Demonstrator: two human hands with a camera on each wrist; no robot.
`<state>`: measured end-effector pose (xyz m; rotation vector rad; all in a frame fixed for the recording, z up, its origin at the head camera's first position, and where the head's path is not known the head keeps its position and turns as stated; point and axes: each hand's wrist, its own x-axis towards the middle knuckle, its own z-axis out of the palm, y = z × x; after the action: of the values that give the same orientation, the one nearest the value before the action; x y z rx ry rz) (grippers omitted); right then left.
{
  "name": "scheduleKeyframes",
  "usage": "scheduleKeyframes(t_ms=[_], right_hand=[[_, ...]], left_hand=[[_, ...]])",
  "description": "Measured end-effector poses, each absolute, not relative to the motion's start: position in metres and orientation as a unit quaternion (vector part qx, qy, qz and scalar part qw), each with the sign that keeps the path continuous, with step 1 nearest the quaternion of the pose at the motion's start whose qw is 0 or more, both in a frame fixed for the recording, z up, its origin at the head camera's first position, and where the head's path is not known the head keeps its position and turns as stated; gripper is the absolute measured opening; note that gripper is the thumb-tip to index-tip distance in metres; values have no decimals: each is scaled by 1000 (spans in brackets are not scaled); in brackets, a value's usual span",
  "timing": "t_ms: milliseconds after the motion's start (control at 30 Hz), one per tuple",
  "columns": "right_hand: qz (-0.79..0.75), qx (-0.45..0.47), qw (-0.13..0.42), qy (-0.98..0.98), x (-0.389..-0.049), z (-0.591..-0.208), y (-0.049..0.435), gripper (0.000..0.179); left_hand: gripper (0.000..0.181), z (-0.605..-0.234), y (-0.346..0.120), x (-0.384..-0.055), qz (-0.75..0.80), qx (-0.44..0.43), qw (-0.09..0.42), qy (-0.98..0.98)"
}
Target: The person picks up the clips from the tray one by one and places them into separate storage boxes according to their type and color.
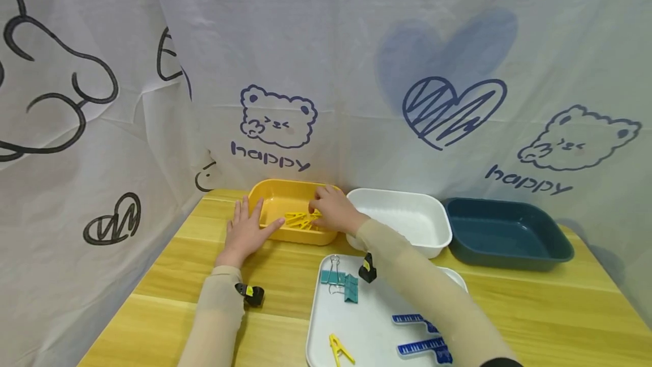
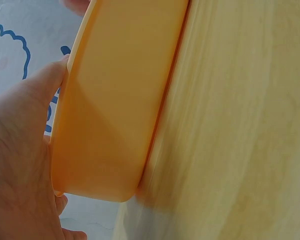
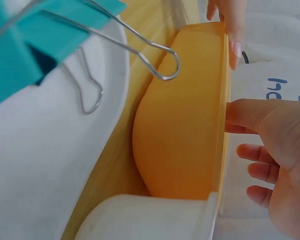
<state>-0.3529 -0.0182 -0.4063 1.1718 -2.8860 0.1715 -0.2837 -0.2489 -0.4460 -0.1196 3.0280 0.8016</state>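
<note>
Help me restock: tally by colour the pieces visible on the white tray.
Teal binder clips: 2
Blue pieces: 2
Yellow clip: 1
Total: 5 visible; the right sleeve hides part of the white tray.

Curtained work corner — printed cloth [image 1: 356, 61] behind a wooden table [image 1: 285, 276]

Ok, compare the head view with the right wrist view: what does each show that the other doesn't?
Only the head view: yellow clips inside the yellow bin, the dark blue-green bin, plus blue pieces and a lone yellow clip on the tray.

Only the right wrist view: the palm side of the right hand.

Both: yellow bin, white bin, white tray, teal binder clip, both hands.
</note>
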Motion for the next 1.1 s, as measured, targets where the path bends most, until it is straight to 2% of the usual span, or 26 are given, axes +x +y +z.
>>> scheduleKeyframes(t_ms=[733, 1100], right_hand=[[106, 395, 39, -912, -314, -400, 35, 22], [116, 415, 25, -902, -279, -396, 55, 26]], left_hand=[[100, -453, -251, -286, 252, -38, 1, 967], [98, -449, -250, -284, 249, -39, 3, 968]])
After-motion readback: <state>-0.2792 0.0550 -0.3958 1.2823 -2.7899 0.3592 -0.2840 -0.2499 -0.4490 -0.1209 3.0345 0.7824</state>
